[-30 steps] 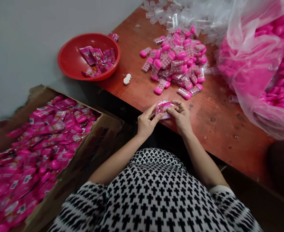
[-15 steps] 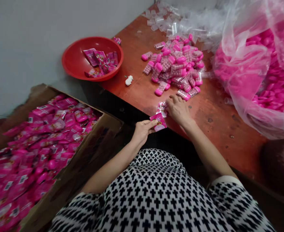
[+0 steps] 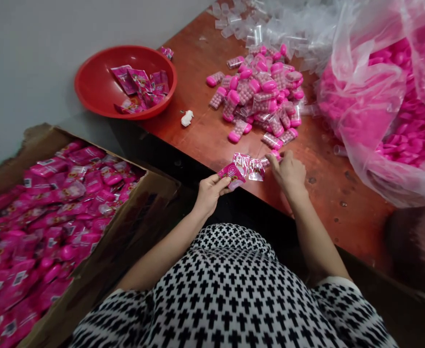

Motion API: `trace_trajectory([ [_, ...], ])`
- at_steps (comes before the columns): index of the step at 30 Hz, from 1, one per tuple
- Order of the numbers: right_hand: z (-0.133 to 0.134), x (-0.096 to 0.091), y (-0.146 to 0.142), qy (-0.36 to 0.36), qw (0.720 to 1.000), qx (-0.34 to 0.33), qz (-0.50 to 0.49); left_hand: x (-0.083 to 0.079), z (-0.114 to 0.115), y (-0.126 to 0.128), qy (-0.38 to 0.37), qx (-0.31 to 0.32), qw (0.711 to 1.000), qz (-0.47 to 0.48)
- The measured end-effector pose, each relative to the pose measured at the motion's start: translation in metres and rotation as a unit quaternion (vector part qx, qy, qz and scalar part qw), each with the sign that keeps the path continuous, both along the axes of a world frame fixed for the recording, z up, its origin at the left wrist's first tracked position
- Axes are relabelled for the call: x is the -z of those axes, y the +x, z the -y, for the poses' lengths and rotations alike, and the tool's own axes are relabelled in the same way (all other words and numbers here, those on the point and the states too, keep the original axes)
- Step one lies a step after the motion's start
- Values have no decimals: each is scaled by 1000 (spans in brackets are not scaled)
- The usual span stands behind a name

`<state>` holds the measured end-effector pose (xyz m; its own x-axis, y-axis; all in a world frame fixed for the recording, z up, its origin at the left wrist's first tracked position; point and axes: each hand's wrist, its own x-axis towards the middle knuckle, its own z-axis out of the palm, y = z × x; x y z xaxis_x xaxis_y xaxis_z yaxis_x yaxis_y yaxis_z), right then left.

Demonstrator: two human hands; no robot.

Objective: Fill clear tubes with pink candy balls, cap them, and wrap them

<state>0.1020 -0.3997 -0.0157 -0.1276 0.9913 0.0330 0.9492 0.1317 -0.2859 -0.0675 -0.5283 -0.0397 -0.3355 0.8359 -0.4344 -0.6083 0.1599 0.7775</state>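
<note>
My left hand (image 3: 209, 189) pinches a small pink printed packet (image 3: 231, 174) at the near edge of the reddish-brown table (image 3: 328, 193). Two more shiny packets (image 3: 249, 166) lie on the table just right of it. My right hand (image 3: 289, 170) is closed, fingers pinched on a small pink-capped candy tube (image 3: 275, 155) at the near edge of a heap of such tubes (image 3: 259, 94). What part of the tube sits inside the fingers is hidden.
A red bowl (image 3: 100, 89) with several pink packets stands at the table's left corner. A cardboard box (image 3: 133, 241) full of pink packets sits low at the left. A clear bag of pink caps (image 3: 389, 106) fills the right; empty clear tubes (image 3: 270, 24) lie behind.
Both hands held one packet together a second ago. The left hand then kept it and drew back to the table edge, while the right hand reached right and closed on a tube.
</note>
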Motion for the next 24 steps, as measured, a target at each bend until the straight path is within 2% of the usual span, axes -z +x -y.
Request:
trace_trajectory([
  [4, -16, 3, -21, -45, 999, -13, -22, -7, -4, 1, 5, 29, 999, 13],
  [8, -27, 6, -23, -63, 983, -33, -168, -6, -5, -4, -3, 21, 1000, 6],
  [10, -19, 2, -19, -94, 947, -52, -304, -4, -6, -5, -4, 27, 999, -23],
  [11, -13, -1, -17, -132, 914, -70, -378, -3, -6, -5, -3, 34, 998, -44],
  [13, 3, -7, -17, -236, 831, -118, -490, -2, -7, -5, 3, 56, 994, -91],
  [15, 17, -12, -20, -326, 768, -155, -530, -2, -9, -3, 16, 82, 988, -129],
  [16, 22, -13, -23, -354, 751, -163, -533, -2, -10, -2, 21, 94, 986, -139],
  [19, 30, -14, -32, -380, 731, -144, -549, -4, -9, 1, 23, 128, 985, -116],
  [22, 29, -11, -37, -369, 728, -127, -564, -5, -7, 1, 13, 147, 987, -59],
  [24, 28, -8, -38, -364, 730, -129, -563, -5, -6, 2, 3, 136, 990, -37],
])
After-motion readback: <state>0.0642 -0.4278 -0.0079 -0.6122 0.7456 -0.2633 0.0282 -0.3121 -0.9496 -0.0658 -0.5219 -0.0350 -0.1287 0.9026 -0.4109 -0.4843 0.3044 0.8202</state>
